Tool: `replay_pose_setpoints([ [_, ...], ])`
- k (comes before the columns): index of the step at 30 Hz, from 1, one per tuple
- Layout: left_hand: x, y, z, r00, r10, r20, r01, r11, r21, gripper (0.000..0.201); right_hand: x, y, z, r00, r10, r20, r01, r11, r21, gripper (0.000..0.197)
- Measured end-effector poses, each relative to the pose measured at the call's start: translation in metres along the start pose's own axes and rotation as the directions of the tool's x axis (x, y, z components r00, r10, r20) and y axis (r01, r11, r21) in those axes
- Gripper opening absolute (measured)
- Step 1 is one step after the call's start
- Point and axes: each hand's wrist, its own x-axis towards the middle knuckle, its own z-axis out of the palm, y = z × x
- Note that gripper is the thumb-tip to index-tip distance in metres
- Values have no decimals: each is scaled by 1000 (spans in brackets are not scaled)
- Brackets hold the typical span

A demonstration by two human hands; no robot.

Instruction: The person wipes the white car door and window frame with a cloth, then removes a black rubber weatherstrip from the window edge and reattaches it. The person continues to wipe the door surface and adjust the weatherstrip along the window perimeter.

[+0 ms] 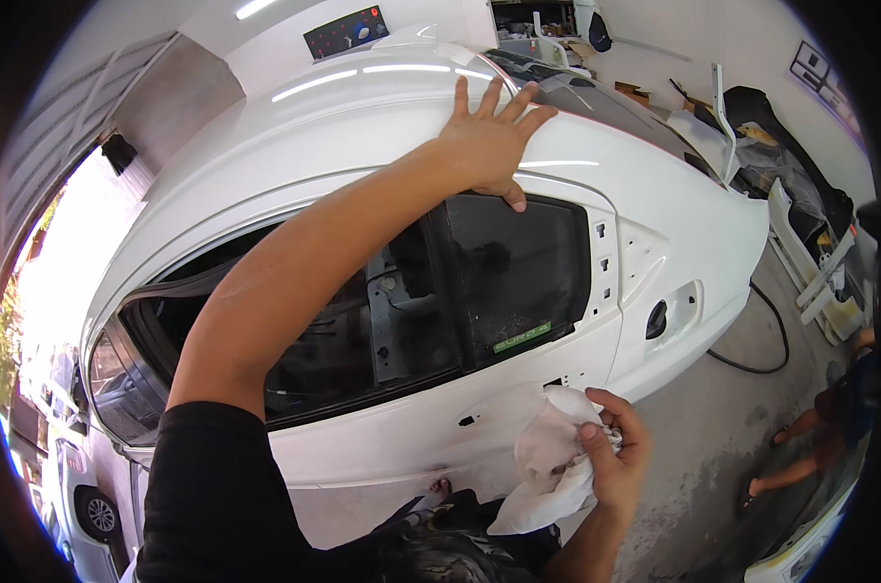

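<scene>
A white car (382, 126) fills the middle of the view, its side windows facing me. My left hand (484, 141) lies with fingers spread on the rear roof edge, the thumb reaching down over the top of the dark rear side window (523, 257). The left arm stretches across the front part of the window line and hides some of it. Low in front of me, beside the rear door, my right hand (620, 452) is closed on a crumpled white cloth (547, 457) with greyish smudges. The cloth hangs down from the fingers.
Removed car parts (810, 243) and plastic sheeting lie along the right wall. A black hose (785, 340) curves over the floor near the rear bumper. Another person's legs (790, 452) show at the right. A second vehicle (90, 500) stands outside at the lower left.
</scene>
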Motion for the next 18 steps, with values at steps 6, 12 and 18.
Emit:
replay_pose_setpoints([
  [6,-59,-55,-18,991,-132,-19,133,973,187,124,-15,3,-6,999,30,-39,-30,999,-14,33],
  [12,-141,-72,-50,908,-124,-400,37,975,-217,46,71,-11,43,907,-349,-236,300,928,-219,22],
  [18,-228,-64,-51,830,-74,-552,-113,948,-297,23,169,-4,135,698,-561,-446,429,825,-367,27],
])
